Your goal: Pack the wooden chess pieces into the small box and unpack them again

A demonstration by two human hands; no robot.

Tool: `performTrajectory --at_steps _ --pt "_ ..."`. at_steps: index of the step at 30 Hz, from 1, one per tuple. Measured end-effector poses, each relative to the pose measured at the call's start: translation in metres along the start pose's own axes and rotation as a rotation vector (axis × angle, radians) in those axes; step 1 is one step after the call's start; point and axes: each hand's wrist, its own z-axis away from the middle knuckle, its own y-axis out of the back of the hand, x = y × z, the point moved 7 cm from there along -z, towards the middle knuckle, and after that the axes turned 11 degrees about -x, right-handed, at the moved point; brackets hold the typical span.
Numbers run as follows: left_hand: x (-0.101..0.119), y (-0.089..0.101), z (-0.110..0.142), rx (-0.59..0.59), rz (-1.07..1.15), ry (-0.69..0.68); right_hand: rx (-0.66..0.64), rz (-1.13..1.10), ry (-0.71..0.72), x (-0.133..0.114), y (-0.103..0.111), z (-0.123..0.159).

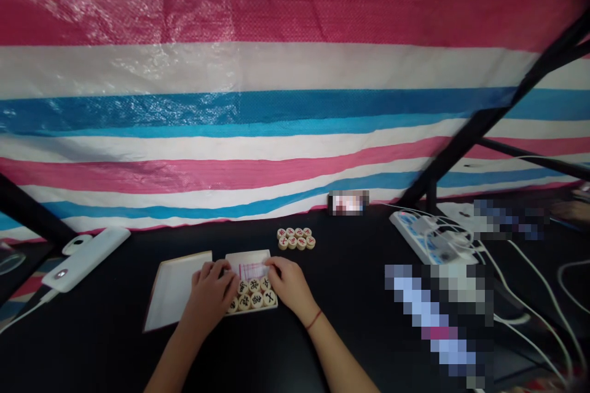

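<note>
A shallow white box (273,305) lies on the dark table, with round Chinese chess pieces (257,300) bearing black characters packed in its near part. Paper printed with reddish lines (252,271) shows in the far part. My left hand (212,287) is closed at the box's left side, its bent fingers covering that edge and some pieces. At the right edge, my right hand (290,284) has thumb and fingers closed on the box wall; its fingertips are partly hidden. Beyond the box, stacked Chinese chess pieces (296,239) with red characters stand in two rows.
Left of the box lies an open white lid (177,288). A white device with a cable (87,258) is at far left. To the right are a power strip (415,236), tangled white cables (511,279) and blurred items. Behind hangs a striped sheet (258,104).
</note>
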Motion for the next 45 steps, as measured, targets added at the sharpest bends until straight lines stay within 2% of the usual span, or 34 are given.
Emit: performTrajectory --at_steps 3,8,15,21,24,29,32,37,45 --pt "-0.004 0.0 0.0 0.05 0.003 0.013 -0.001 0.006 0.0 0.0 0.0 0.0" --pt "-0.007 0.001 -0.002 0.055 0.09 -0.061 0.003 -0.004 -0.009 0.0 0.002 0.0" --pt "-0.004 0.003 -0.002 -0.108 0.201 -0.075 0.01 -0.02 -0.004 0.001 0.003 0.0" --pt "0.001 0.006 0.0 -0.178 0.202 -0.043 0.003 -0.031 0.022 0.001 0.005 0.0" --pt "0.005 0.007 0.001 -0.162 0.206 -0.076 -0.008 -0.037 0.021 0.001 0.006 0.0" --pt "0.006 0.007 0.002 -0.037 0.122 -0.072 -0.008 -0.036 0.002 0.003 0.007 0.001" --pt "0.006 0.006 0.003 -0.011 0.109 -0.075 -0.006 -0.032 -0.001 0.004 0.007 0.001" --pt "0.009 0.005 0.002 -0.037 0.143 -0.112 0.0 -0.011 -0.006 0.004 0.008 0.001" --pt "0.008 0.006 0.001 -0.096 0.184 -0.084 -0.006 -0.002 -0.005 0.005 0.009 0.001"
